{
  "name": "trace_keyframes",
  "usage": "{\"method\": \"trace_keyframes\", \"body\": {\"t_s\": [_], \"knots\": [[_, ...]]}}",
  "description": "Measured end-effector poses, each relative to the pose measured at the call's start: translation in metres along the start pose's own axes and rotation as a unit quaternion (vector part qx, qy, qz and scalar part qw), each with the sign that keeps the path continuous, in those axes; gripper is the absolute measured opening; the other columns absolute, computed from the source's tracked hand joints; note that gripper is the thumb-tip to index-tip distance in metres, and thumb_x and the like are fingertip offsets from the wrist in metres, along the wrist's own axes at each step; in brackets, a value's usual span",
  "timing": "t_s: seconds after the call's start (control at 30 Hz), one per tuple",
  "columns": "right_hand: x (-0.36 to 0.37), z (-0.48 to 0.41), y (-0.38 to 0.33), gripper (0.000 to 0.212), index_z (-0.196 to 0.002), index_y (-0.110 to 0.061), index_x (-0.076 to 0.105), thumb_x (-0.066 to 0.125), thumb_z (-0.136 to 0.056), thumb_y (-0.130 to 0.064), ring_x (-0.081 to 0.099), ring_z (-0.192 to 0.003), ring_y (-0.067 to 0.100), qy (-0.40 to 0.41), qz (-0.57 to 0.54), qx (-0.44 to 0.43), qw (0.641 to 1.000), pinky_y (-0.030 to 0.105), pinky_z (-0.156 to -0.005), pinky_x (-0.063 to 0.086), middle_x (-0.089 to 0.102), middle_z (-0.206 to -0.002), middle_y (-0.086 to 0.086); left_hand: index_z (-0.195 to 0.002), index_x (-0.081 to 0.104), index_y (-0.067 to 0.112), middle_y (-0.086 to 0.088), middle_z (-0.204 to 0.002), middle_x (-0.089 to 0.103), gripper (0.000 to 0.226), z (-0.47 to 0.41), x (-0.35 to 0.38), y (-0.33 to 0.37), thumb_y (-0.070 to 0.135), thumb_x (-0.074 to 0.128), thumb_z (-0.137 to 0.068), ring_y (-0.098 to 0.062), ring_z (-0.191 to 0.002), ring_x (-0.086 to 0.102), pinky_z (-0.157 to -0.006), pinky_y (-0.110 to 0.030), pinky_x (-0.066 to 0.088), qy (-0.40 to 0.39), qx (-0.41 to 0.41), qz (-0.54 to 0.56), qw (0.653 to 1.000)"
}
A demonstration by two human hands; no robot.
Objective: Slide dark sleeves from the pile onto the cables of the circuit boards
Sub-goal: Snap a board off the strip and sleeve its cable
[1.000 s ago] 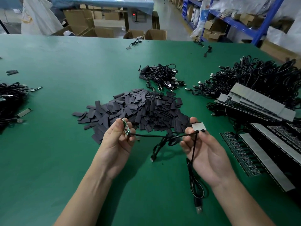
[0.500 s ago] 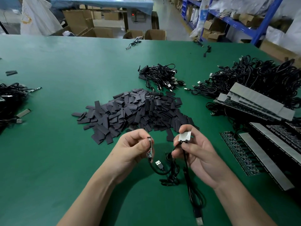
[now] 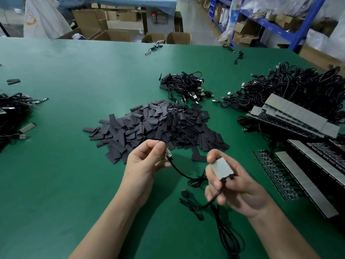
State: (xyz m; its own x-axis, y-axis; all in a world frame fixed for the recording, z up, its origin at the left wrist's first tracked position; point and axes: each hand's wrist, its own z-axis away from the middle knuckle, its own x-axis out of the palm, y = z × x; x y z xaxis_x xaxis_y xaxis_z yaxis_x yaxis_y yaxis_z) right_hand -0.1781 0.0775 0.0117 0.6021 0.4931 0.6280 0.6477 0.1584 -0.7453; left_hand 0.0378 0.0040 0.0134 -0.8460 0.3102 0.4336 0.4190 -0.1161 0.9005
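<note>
A big pile of flat dark sleeves (image 3: 160, 126) lies on the green table (image 3: 65, 174) just beyond my hands. My left hand (image 3: 145, 161) pinches a small narrow circuit board (image 3: 168, 153) at the end of a black cable (image 3: 183, 174). My right hand (image 3: 233, 182) grips a small square board with a grey pad (image 3: 221, 168), joined to the same cable. The rest of the cable hangs in loops to the table below my right hand. No sleeve is in either hand.
Strips of boards with grey pads (image 3: 302, 159) lie in rows at the right, a heap of black cables (image 3: 298, 86) behind them. A smaller bundle of USB cables (image 3: 186, 86) sits beyond the sleeves. More cables (image 3: 11, 113) lie at the left edge.
My hands came together from a stretched-out cable, then the right hand dropped lower and turned the grey pad upward. The left hand rose slightly toward the sleeve pile.
</note>
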Motion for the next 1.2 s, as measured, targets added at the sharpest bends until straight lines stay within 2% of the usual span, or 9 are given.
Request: {"method": "trace_keyframes", "body": {"t_s": [0.2, 0.37, 0.5, 0.67, 0.73, 0.9, 1.0, 1.1, 1.2], "knots": [[0.001, 0.001, -0.007, 0.039, -0.129, -0.003, 0.047, 0.069, -0.097, -0.004, 0.055, -0.057, 0.017, -0.075, -0.138, -0.049, 0.986, 0.037, -0.08, 0.06, 0.072, -0.095, 0.009, -0.069, 0.074, 0.024, 0.01, -0.067, 0.06, 0.049, -0.003, -0.003, 0.012, 0.045, 0.105, -0.037, 0.001, -0.053, 0.056, -0.049, -0.013, 0.048, -0.011, -0.064, 0.224, 0.972], [-0.002, 0.001, -0.006, 0.034, -0.126, -0.01, 0.06, 0.074, -0.094, -0.013, 0.06, -0.061, 0.011, 0.071, -0.077, -0.042, 0.994, 0.029, -0.065, 0.058, 0.066, -0.087, 0.006, -0.071, 0.072, 0.022, 0.011, -0.064, 0.052, 0.044, -0.001, -0.006, 0.018, 0.033, 0.104, -0.043, 0.002, -0.049, 0.053, -0.046, -0.011, 0.046, -0.06, -0.092, 0.32, 0.941], [-0.006, -0.007, 0.011, 0.03, -0.111, -0.016, 0.066, 0.08, -0.086, -0.011, 0.058, -0.054, 0.014, 0.278, 0.283, 0.042, 0.917, 0.028, -0.059, 0.055, 0.072, -0.083, 0.008, -0.068, 0.073, 0.024, 0.011, -0.064, 0.053, 0.044, 0.0, -0.001, 0.016, 0.042, 0.104, -0.043, 0.001, -0.049, 0.052, -0.045, -0.013, 0.046, -0.086, -0.108, 0.229, 0.964], [0.005, -0.011, 0.028, 0.027, -0.111, -0.038, 0.07, 0.078, -0.085, -0.036, 0.064, -0.068, -0.003, 0.234, 0.511, 0.099, 0.821, 0.013, -0.063, 0.048, 0.074, -0.091, -0.01, -0.072, 0.069, 0.018, 0.0, -0.066, 0.058, 0.035, 0.003, 0.002, 0.006, 0.04, 0.094, -0.065, -0.011, -0.055, 0.055, -0.055, -0.02, 0.05, -0.102, -0.097, 0.019, 0.99], [0.007, -0.012, 0.029, 0.029, -0.114, -0.038, 0.072, 0.07, -0.086, -0.045, 0.066, -0.082, -0.004, 0.219, 0.547, 0.073, 0.804, 0.013, -0.066, 0.048, 0.07, -0.104, -0.016, -0.071, 0.07, 0.022, 0.002, -0.065, 0.059, 0.019, 0.004, 0.005, 0.004, 0.031, 0.085, -0.077, -0.01, -0.055, 0.052, -0.056, -0.019, 0.048, -0.079, -0.064, -0.07, 0.992], [0.01, -0.012, 0.027, 0.032, -0.12, -0.036, 0.069, 0.059, -0.095, -0.054, 0.057, -0.127, 0.01, 0.207, 0.55, 0.027, 0.809, 0.031, -0.106, 0.045, 0.061, -0.126, -0.019, -0.076, 0.07, 0.018, 0.007, -0.067, 0.063, 0.011, 0.006, 0.009, -0.001, 0.025, 0.078, -0.081, 0.0, -0.06, 0.055, -0.061, -0.009, 0.044, -0.044, 0.021, -0.155, 0.987], [0.015, -0.015, 0.031, 0.038, -0.108, -0.039, 0.071, 0.055, -0.092, -0.07, 0.055, -0.129, 0.01, 0.192, 0.537, 0.032, 0.821, 0.026, -0.107, 0.042, 0.06, -0.125, -0.021, -0.077, 0.072, 0.018, -0.004, -0.07, 0.067, 0.014, 0.006, 0.011, -0.003, 0.03, 0.079, -0.078, -0.01, -0.065, 0.061, -0.067, -0.02, 0.051, -0.025, 0.027, -0.181, 0.983], [0.014, -0.019, 0.036, 0.037, -0.095, -0.022, 0.076, 0.058, -0.095, -0.054, 0.059, -0.122, 0.013, 0.22, 0.526, 0.011, 0.821, 0.031, -0.103, 0.045, 0.066, -0.117, -0.016, -0.079, 0.072, 0.021, -0.017, -0.076, 0.067, 0.018, 0.005, 0.01, -0.007, 0.035, 0.083, -0.08, -0.027, -0.067, 0.059, -0.067, -0.041, 0.053, -0.008, 0.046, -0.251, 0.967], [0.011, -0.018, 0.035, 0.033, -0.1, -0.019, 0.08, 0.057, -0.098, -0.042, 0.065, -0.118, 0.016, 0.235, 0.478, 0.017, 0.846, 0.037, -0.105, 0.048, 0.071, -0.114, -0.007, -0.081, 0.074, 0.025, -0.011, -0.074, 0.071, 0.014, 0.004, 0.008, -0.007, 0.037, 0.083, -0.082, -0.043, -0.074, 0.063, -0.073, -0.053, 0.054, -0.018, 0.05, -0.278, 0.959]]}}
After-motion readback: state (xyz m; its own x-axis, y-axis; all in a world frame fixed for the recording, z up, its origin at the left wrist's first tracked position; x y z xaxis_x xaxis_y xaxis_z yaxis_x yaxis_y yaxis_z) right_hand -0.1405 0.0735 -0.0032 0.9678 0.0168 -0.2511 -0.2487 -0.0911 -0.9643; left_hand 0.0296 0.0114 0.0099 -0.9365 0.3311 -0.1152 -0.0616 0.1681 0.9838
